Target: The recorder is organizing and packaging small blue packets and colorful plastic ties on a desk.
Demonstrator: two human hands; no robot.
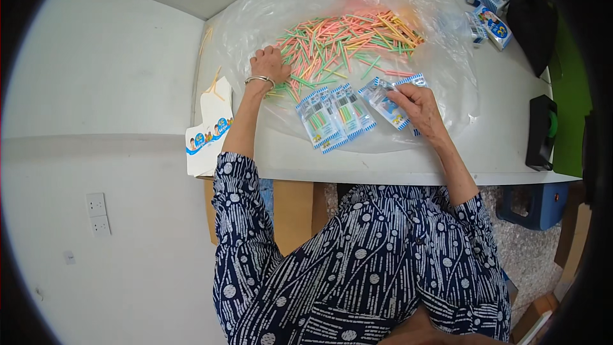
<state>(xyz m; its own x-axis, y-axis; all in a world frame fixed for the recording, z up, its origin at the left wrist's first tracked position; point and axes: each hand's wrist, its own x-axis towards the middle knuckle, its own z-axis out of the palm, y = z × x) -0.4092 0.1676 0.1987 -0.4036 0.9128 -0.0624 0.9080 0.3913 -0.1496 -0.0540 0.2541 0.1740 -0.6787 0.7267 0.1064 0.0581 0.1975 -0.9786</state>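
Head view, hands. The left hand [269,64] rests palm down on the near-left edge of the pile of thin sticks [348,41], fingers curled and bunched over a few strands; whether any stick is actually pinched cannot be told. A metal bangle [259,80] sits on that wrist. The right hand [418,105] pinches a small blue-edged clear packet [383,97] between thumb and fingertips, just right of the filled packets.

Head view, work material. The sticks, in pink, green, orange and yellow, lie heaped on a clear plastic sheet [447,76] spread over the white table [498,153]. Two filled packets [335,115], flat, rectangular, blue-bordered and showing coloured sticks inside, lie side by side at the sheet's near edge, between the hands.

Head view, risks. In my judgement, loose sticks at the left margin could roll off the sheet toward the table edge if the left hand sweeps outward. The slippery sheet could shift under hand pressure and scatter the pile. The pinched packet could buckle if gripped at one corner only.

Head view, packages. A white carton with a blue band [207,137] stands at the table's left edge. Blue-and-white small boxes [488,16] are stacked far right. A black bag [530,19] and a black tape dispenser [541,131] stand at the right
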